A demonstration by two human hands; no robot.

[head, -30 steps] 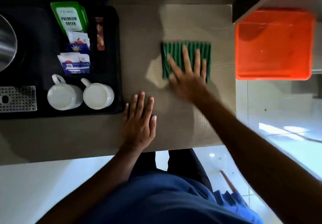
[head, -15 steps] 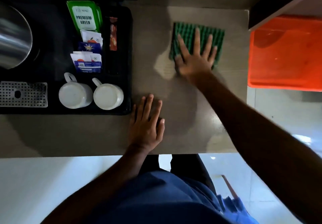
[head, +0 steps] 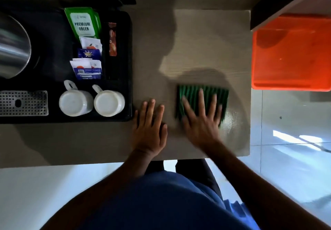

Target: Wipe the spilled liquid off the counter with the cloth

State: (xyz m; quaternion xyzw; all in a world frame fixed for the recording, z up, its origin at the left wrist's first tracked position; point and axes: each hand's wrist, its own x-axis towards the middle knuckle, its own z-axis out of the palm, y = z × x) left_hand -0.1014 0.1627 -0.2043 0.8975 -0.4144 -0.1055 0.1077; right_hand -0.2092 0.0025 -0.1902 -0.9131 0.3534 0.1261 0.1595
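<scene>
Your cloth (head: 202, 95) is green with ribbed darker stripes running away from you, and it lies spread flat as a rough rectangle on the pale surface (head: 211, 47), in its near right part. Your right hand (head: 201, 118) covers its near half, fingers splayed. Its edges look blurred. Just to its right, close to the surface's right edge, you can see a wet sheen of liquid (head: 232, 122) with small glinting droplets. The rest of the surface looks matte.

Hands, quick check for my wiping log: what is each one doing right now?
Left hand: open, flat on the counter, holding nothing.
Right hand: open, fingers spread, pressing on the green cloth.
</scene>
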